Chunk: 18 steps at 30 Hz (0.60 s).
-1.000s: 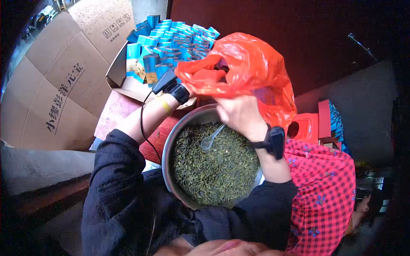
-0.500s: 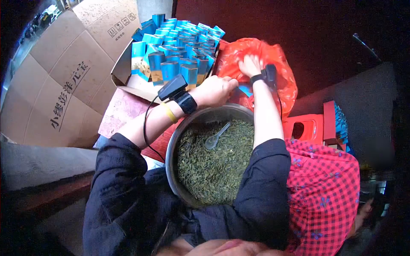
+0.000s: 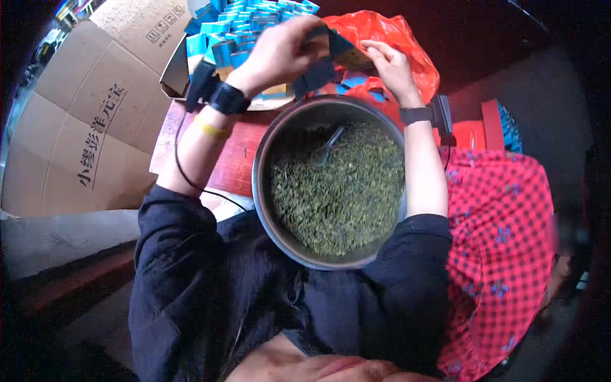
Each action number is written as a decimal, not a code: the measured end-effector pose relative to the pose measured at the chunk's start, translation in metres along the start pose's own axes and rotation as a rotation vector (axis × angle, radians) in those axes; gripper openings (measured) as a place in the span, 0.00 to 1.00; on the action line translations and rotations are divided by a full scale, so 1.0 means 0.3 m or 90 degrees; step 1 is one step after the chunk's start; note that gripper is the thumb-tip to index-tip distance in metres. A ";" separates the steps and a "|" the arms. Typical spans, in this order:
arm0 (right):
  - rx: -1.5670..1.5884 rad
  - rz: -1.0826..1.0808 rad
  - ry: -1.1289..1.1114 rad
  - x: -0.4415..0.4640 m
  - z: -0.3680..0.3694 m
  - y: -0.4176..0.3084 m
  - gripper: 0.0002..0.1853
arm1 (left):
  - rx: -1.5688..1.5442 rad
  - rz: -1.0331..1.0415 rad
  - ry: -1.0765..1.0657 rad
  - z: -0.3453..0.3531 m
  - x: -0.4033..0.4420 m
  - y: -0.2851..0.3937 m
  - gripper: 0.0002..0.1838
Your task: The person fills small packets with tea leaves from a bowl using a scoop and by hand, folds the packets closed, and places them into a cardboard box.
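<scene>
A pot [image 3: 261, 210] holds dried green leaves [image 3: 337, 197], with a clear plastic spoon [image 3: 328, 145] lying on them. Beyond its far rim, my left hand [image 3: 286, 54] is closed around the left end of a small blue-and-gold packet [image 3: 349, 54]. My right hand [image 3: 393, 70] pinches the packet's right end between thumb and fingers. The packet is in shadow, so I cannot tell whether its mouth is open. Behind my left hand, many similar blue packets [image 3: 238, 28] stand in a cardboard box [image 3: 175, 73]. A red plastic bag [image 3: 407, 44] with blue packets in it lies behind my right hand.
A large cardboard carton flap [image 3: 57, 127] with printed characters rises at the left. A red tabletop [image 3: 242, 146] shows left of the pot. Red-and-black checked cloth [image 3: 496, 242] is at the right, with a red stool [image 3: 468, 134] and a box of blue packets [image 3: 509, 127] behind it.
My right hand has come out of the red bag toward my left hand. A packet is now held between both hands. The view has shifted, and the pot appears higher.
</scene>
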State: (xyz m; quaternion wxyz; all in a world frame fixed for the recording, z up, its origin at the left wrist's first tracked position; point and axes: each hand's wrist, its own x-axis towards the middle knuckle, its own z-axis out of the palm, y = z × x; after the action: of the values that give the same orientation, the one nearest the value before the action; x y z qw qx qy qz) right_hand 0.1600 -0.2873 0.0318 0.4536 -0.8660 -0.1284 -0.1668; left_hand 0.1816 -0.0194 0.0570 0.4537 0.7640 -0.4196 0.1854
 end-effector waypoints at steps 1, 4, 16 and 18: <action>0.080 -0.025 0.026 -0.031 -0.004 -0.037 0.16 | -0.044 -0.011 -0.005 -0.022 -0.010 0.024 0.20; 0.222 0.032 -0.041 -0.145 -0.035 -0.168 0.17 | -0.177 -0.071 -0.208 -0.117 -0.028 0.112 0.37; 0.038 0.150 -0.326 -0.515 0.177 -0.033 0.21 | -0.058 0.219 -0.291 -0.041 -0.274 0.489 0.17; 0.003 0.017 -0.268 -0.508 0.233 -0.094 0.24 | -0.052 0.276 -0.313 -0.022 -0.330 0.533 0.16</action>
State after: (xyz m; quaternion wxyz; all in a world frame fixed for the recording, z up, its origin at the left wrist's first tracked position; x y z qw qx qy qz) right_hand 0.0226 -0.2247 -0.0462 0.4207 -0.8824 -0.2092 0.0240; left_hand -0.0046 -0.0049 0.0807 0.3193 0.6598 -0.6766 0.0706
